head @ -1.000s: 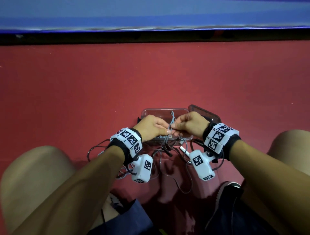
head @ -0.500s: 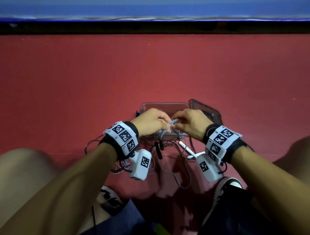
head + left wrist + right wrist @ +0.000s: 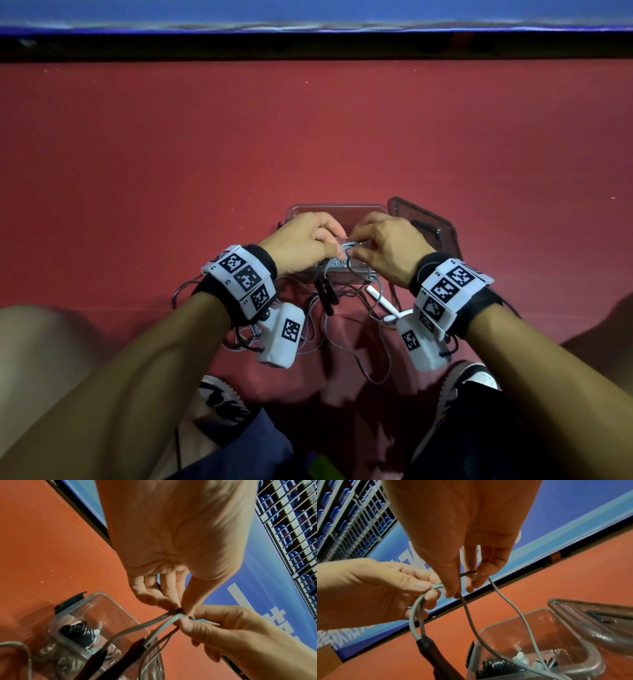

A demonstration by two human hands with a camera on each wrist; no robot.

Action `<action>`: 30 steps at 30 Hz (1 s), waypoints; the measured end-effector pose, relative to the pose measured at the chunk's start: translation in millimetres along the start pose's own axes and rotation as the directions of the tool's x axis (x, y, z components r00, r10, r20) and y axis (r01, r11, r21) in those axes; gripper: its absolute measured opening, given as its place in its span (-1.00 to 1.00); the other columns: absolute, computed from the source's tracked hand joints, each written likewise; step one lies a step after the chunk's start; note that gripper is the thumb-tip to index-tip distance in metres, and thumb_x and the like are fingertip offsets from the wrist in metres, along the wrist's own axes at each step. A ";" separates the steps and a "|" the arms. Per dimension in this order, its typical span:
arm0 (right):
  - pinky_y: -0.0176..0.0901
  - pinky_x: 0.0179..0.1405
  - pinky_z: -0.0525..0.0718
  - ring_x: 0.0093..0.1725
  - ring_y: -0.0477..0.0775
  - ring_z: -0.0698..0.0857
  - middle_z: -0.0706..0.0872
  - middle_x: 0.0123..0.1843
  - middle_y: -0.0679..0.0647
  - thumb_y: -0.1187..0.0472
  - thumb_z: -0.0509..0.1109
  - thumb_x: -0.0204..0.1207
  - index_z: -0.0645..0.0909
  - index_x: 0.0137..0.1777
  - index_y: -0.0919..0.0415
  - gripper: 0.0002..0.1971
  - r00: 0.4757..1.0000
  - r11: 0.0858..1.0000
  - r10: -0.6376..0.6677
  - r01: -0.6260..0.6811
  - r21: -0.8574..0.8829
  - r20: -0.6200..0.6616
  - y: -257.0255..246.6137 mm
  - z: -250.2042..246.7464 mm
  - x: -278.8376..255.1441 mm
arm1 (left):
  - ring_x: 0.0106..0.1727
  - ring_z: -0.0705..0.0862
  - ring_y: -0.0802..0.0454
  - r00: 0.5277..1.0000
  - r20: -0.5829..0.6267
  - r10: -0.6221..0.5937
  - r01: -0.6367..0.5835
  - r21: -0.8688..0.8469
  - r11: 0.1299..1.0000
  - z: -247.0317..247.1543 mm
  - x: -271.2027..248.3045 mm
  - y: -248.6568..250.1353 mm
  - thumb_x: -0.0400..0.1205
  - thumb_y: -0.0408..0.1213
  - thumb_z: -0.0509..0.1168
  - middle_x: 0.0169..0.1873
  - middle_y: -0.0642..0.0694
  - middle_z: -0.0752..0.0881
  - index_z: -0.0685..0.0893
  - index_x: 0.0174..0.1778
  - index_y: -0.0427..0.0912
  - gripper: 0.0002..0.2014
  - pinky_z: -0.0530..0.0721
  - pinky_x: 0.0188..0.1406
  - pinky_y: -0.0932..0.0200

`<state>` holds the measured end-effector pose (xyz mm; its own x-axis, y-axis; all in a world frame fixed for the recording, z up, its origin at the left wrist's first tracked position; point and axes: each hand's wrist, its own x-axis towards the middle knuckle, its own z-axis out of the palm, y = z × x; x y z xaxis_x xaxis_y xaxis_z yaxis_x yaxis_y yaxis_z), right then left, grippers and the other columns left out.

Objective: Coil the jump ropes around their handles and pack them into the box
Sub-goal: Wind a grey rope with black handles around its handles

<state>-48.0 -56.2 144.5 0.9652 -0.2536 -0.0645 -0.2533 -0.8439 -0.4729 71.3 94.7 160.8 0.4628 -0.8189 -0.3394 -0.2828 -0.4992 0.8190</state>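
Two hands: left hand point(image 3: 301, 245) and right hand point(image 3: 387, 248) both pinch the grey rope point(image 3: 471, 616) above the clear box point(image 3: 570, 646).
Handles: dark handle point(image 3: 428, 650) dangles below the pinch.
Box: one coiled rope point(image 3: 80, 632) already inside.
Risk: slack on the floor could snag or tangle; a loosened pinch would likely let the loops spring apart.

You sit on a red floor point(image 3: 308, 137) with a blue wall board point(image 3: 308, 13) ahead and a wire fence point(image 3: 291, 520) above it.
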 end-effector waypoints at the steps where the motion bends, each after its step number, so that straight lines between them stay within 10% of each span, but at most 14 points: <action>1: 0.10 0.10 0.70 0.09 0.05 0.69 0.70 0.11 -0.08 -0.04 0.48 0.55 0.82 0.09 -0.03 -0.80 1.000 1.000 0.002 -0.002 0.025 -0.010 0.0 -0.7 0.1 | -0.15 0.74 0.11 1.000 -0.001 0.003 -0.003 -0.004 1.000 0.1 -0.2 -0.1 0.67 -0.35 0.40 -0.18 0.01 0.88 0.68 0.10 -0.11 -0.88 0.62 -0.07 0.13; 10: -0.17 0.11 0.62 0.04 0.01 0.76 0.85 0.01 -0.03 0.01 0.52 0.55 0.86 0.05 0.01 -0.83 0.987 0.980 0.094 -0.068 0.187 -0.134 7.9 -18.3 -0.5 | -0.25 0.63 -0.03 0.998 0.026 0.062 -0.064 0.102 0.993 2.3 -3.9 -13.4 0.65 -0.23 0.47 -0.15 -0.34 0.79 0.82 0.00 -0.07 -0.94 0.66 -0.07 -0.10; 14: -0.24 -0.01 0.59 -0.02 0.01 0.76 0.85 -0.04 0.00 -0.01 0.50 0.57 0.84 0.02 0.02 -0.84 0.988 0.983 0.125 -0.110 0.150 -0.096 5.4 -20.9 -1.9 | -0.13 0.79 -0.19 0.997 -0.035 0.075 -0.072 0.090 0.993 -1.3 -1.7 -8.8 0.63 -0.29 0.49 -0.17 -0.19 0.86 0.84 -0.02 -0.08 -0.94 0.72 0.07 -0.06; 19: -0.32 0.01 0.47 0.15 -0.04 0.73 0.83 0.11 -0.07 0.05 0.51 0.54 0.74 0.22 -0.02 -0.74 0.999 0.994 0.041 -0.040 0.104 -0.002 -1.0 -18.1 -4.3 | -0.31 0.63 0.09 0.996 -0.039 0.074 -0.071 0.075 0.995 -1.9 0.2 -1.0 0.59 -0.36 0.54 -0.22 -0.23 0.85 0.80 0.03 -0.19 -0.87 0.62 -0.14 0.12; 24: -0.10 -0.11 0.64 -0.19 -0.07 0.75 0.81 -0.24 -0.07 -0.10 0.45 0.57 0.77 -0.06 0.03 -0.78 0.999 0.993 0.053 -0.054 0.107 0.013 1.1 -20.4 -3.2 | -0.20 0.79 0.09 0.997 -0.055 0.055 -0.052 0.052 0.997 -3.1 4.2 -0.2 0.57 -0.33 0.56 -0.18 -0.09 0.87 0.73 0.08 -0.14 -0.79 0.73 0.02 0.13; 30: -0.29 -0.18 0.68 -0.30 -0.14 0.78 0.81 -0.29 -0.08 0.02 0.48 0.58 0.76 -0.15 0.03 -0.86 0.998 0.983 0.057 -0.052 0.174 -0.021 3.3 -30.2 -2.5 | -0.25 0.70 0.12 0.997 0.024 0.075 -0.076 0.038 0.996 -1.2 3.1 -2.2 0.61 -0.31 0.52 -0.10 -0.11 0.86 0.84 0.07 -0.08 -0.86 0.66 -0.03 0.20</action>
<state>-53.3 -72.6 169.7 0.9476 -0.3113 -0.0724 -0.2882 -0.7343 -0.6147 74.4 93.6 158.6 0.4198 -0.8605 -0.2885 -0.3490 -0.4465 0.8239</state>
